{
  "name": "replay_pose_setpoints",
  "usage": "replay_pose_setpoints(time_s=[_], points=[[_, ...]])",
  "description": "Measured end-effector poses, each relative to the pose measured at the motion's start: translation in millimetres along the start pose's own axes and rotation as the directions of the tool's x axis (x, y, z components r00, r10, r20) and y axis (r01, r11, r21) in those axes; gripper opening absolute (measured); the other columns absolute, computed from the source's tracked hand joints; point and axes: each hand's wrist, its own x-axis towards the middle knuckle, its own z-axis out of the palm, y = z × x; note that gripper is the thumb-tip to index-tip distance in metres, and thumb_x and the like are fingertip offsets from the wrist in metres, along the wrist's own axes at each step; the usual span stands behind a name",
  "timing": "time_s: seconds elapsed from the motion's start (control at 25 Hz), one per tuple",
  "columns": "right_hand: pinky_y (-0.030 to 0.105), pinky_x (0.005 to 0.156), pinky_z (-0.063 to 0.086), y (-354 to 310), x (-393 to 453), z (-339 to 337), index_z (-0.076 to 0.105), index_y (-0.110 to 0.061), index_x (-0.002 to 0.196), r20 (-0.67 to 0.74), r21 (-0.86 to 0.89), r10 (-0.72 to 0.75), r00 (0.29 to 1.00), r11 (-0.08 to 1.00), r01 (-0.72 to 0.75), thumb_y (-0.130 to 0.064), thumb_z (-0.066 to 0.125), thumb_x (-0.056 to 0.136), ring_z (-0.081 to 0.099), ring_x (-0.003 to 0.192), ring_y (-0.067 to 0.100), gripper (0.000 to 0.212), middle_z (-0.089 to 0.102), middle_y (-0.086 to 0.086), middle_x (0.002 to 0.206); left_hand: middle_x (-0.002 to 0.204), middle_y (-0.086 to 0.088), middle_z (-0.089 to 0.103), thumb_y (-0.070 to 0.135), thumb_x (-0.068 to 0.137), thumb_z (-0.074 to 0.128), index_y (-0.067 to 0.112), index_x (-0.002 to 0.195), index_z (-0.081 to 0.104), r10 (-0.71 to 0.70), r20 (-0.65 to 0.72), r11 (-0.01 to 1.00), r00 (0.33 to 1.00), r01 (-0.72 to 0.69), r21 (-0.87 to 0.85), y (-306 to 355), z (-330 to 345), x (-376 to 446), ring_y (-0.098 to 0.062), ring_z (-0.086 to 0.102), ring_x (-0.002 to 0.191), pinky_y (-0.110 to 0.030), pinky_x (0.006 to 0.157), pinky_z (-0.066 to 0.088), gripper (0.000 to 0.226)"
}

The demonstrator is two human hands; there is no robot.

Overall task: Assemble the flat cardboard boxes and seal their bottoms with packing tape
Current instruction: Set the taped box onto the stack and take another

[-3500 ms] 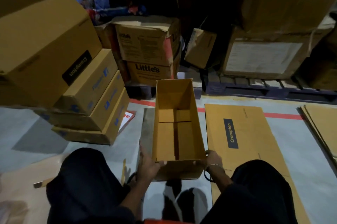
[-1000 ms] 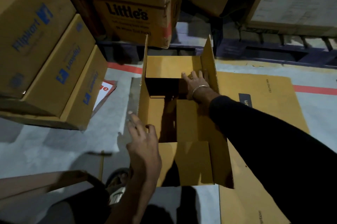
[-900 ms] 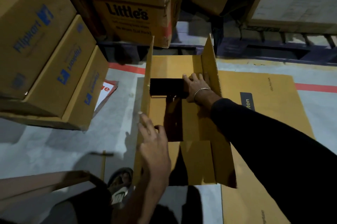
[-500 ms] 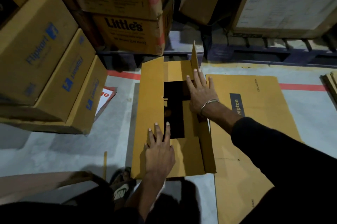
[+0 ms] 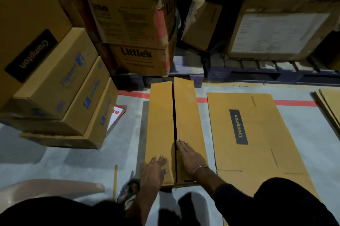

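The cardboard box [image 5: 176,130] stands on the grey floor [image 5: 285,115] with its two long flaps folded shut, their edges meeting along a narrow dark seam that runs away from the person; the far end of the right flap sits slightly raised. The left hand [image 5: 153,168] lies flat on the near end of the left flap, fingers spread loosely and holding nothing; the right hand [image 5: 189,155], a bangle at its wrist, presses palm-down on the right flap with fingers extended together beside the seam. Just right of the box, a flattened Crompton carton [image 5: 253,133] lies on the floor, a thin strip of floor between them. To the left, bare floor separates the box from a leaning stack of Flipkart boxes [image 5: 77,96]. Beyond the box's far edge stand the Little's boxes [image 5: 136,41] on a dark pallet [image 5: 239,74], crossing a red floor line [image 5: 294,102].
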Motion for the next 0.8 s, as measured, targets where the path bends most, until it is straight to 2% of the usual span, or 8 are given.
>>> replay_pose_setpoints(time_s=[0.12, 0.2, 0.28, 0.36, 0.4, 0.52, 0.64, 0.8], points=[[0.054, 0.121, 0.029, 6, 4, 9, -0.005, -0.027, 0.165, 0.034, -0.013, 0.059, 0.998, 0.998, -0.059, 0.006, 0.039, 0.099, -0.001, 0.16, 0.016, 0.086, -0.011, -0.006, 0.172, 0.162, 0.009, 0.041, 0.035, 0.103, 0.062, 0.033, 0.145, 0.061, 0.008, -0.047, 0.981, 0.999, -0.017, -0.194, -12, 11, 7, -0.015, 0.025, 0.156, -0.039, 0.121, 0.032, 0.042], [0.06, 0.12, 0.028, 20, 9, 17, -0.009, -0.03, 0.164, -0.03, 0.067, 0.237, 0.971, 0.97, -0.235, -0.028, 0.057, 0.103, 0.001, 0.16, 0.021, 0.09, -0.004, -0.002, 0.173, 0.155, 0.008, 0.051, 0.043, 0.103, 0.06, 0.037, 0.133, 0.071, -0.04, -0.152, 0.964, 0.987, -0.001, -0.264, -12, 23, 8, -0.016, 0.038, 0.151, -0.038, 0.121, 0.032, 0.032], [0.064, 0.117, 0.027, 37, 16, 25, -0.019, -0.031, 0.162, -0.04, 0.242, 0.516, 0.855, 0.836, -0.493, -0.065, 0.078, 0.078, -0.001, 0.159, 0.03, 0.132, -0.011, 0.003, 0.172, 0.149, 0.01, 0.058, 0.056, 0.096, 0.065, 0.043, 0.126, 0.073, -0.12, -0.323, 0.971, 0.939, 0.044, -0.235, -15, 33, 13, -0.019, 0.042, 0.149, -0.045, 0.122, 0.021, 0.033], [0.061, 0.115, 0.033, 51, 24, 30, -0.025, -0.03, 0.159, 0.091, 0.505, 0.654, 0.751, 0.619, -0.601, -0.065, 0.094, 0.054, 0.01, 0.157, 0.038, 0.163, -0.006, 0.012, 0.172, 0.164, 0.0, 0.04, 0.073, 0.073, 0.078, 0.04, 0.15, 0.051, -0.308, -0.359, 0.94, 0.881, 0.223, -0.258, -21, 31, 16, -0.03, 0.028, 0.156, -0.061, 0.121, 0.016, 0.088], [0.057, 0.113, 0.038, 55, 28, 32, -0.022, -0.027, 0.16, 0.15, 0.584, 0.668, 0.729, 0.535, -0.611, -0.06, 0.098, 0.049, 0.023, 0.153, 0.04, 0.167, 0.007, 0.017, 0.171, 0.172, -0.004, 0.021, 0.078, 0.061, 0.082, 0.038, 0.161, 0.028, -0.442, -0.247, 0.869, 0.862, 0.344, -0.355, -24, 28, 19, -0.034, 0.017, 0.158, -0.064, 0.12, 0.018, 0.121], [0.049, 0.1, 0.053, 57, 37, 39, 0.012, -0.015, 0.154, 0.204, 0.584, 0.69, 0.695, 0.484, -0.652, -0.057, 0.1, 0.047, 0.054, 0.127, 0.039, 0.145, 0.053, 0.016, 0.136, 0.172, -0.01, 0.016, 0.067, 0.051, 0.095, 0.027, 0.166, 0.006, -0.535, 0.023, 0.698, 0.845, 0.457, -0.551, -25, 20, 30, -0.034, 0.022, 0.156, -0.058, 0.116, 0.033, 0.151], [0.05, 0.089, 0.057, 55, 46, 50, 0.026, -0.017, 0.128, 0.134, 0.535, 0.747, 0.651, 0.499, -0.682, -0.061, 0.099, 0.043, 0.061, 0.112, 0.038, 0.12, 0.058, 0.013, 0.126, 0.145, -0.014, 0.058, 0.052, 0.047, 0.099, 0.018, 0.152, 0.037, -0.526, -0.006, 0.661, 0.85, 0.405, -0.632, -23, 30, 46, -0.038, 0.057, 0.127, -0.052, 0.097, 0.054, 0.127], [0.047, 0.088, 0.056, 49, 38, 38, 0.025, -0.016, 0.131, 0.154, 0.546, 0.71, 0.687, 0.519, -0.658, -0.062, 0.098, 0.046, 0.06, 0.113, 0.037, 0.121, 0.057, 0.013, 0.127, 0.137, -0.012, 0.062, 0.046, 0.05, 0.1, 0.018, 0.146, 0.037, -0.52, 0.025, 0.637, 0.854, 0.408, -0.654, -20, 23, 43, -0.039, 0.06, 0.121, -0.047, 0.093, 0.054, 0.118]])
